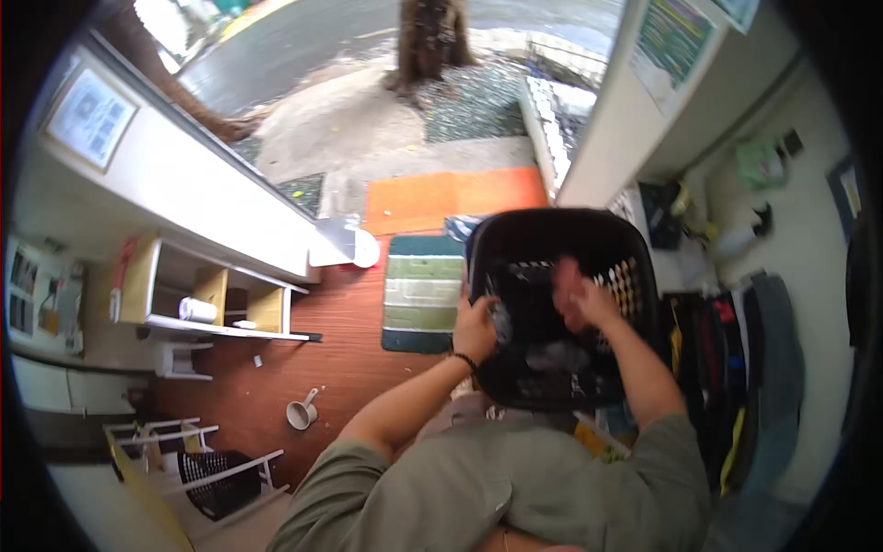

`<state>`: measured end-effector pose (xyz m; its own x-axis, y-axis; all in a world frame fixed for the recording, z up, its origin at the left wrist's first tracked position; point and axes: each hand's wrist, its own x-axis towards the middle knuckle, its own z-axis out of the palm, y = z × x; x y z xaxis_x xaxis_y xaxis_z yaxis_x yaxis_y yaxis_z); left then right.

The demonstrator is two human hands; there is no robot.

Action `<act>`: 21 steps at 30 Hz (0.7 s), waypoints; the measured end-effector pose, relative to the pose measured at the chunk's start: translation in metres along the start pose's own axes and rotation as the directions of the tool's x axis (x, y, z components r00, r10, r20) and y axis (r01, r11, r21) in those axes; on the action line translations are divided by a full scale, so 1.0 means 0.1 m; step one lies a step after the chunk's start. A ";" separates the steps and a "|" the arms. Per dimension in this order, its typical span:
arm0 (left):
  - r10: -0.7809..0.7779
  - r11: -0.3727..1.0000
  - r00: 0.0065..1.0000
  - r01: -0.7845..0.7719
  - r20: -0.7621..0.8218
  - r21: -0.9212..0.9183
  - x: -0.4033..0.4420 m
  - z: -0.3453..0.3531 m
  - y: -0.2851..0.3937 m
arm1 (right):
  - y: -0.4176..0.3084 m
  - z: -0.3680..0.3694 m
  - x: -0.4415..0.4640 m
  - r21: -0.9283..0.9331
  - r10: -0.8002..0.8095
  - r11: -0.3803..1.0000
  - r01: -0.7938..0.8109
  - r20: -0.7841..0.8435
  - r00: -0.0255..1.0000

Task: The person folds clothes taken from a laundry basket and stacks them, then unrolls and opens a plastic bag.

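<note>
A black plastic laundry basket with slotted sides is tilted towards me, in front of my body. My left hand is closed on its left rim. Something pale and see-through shows just inside the rim beside those fingers. My right hand reaches into the basket, smeared by motion. A reddish-pink blur lies at its fingers, and I cannot make out whether this is the fingers themselves or a held thing. Dark and greyish shapes deeper in the basket are too unclear to name.
A green striped mat lies on the reddish wooden floor, with an orange mat at the doorway. A white dipper sits on the floor. Wooden shelving stands left. Clothes hang right.
</note>
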<state>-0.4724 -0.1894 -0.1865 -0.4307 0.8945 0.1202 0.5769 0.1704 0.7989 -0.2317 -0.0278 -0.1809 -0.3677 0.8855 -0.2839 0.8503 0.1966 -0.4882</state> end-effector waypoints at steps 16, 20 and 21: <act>0.046 0.219 0.885 0.443 0.463 -0.869 -0.15 -0.19 0.83 | -0.76 -1.39 -1.43 0.941 -0.173 0.320 0.108 -0.054 0.983; 0.169 -0.181 0.578 0.815 0.798 -0.551 0.20 -0.30 0.94 | -0.52 -1.18 -1.58 0.934 -0.167 0.320 0.157 -0.108 0.980; 0.162 -0.079 0.565 0.825 0.809 -0.560 0.23 -0.33 1.01 | -0.46 -1.13 -1.64 0.927 -0.147 0.336 0.166 -0.122 0.982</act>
<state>-0.4465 -0.1655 -0.0835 0.4117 0.8675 -0.2791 -0.7896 0.4925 0.3660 -0.1677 -0.1348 -0.0182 -0.4396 0.8919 -0.1063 -0.1242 -0.1776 -0.9762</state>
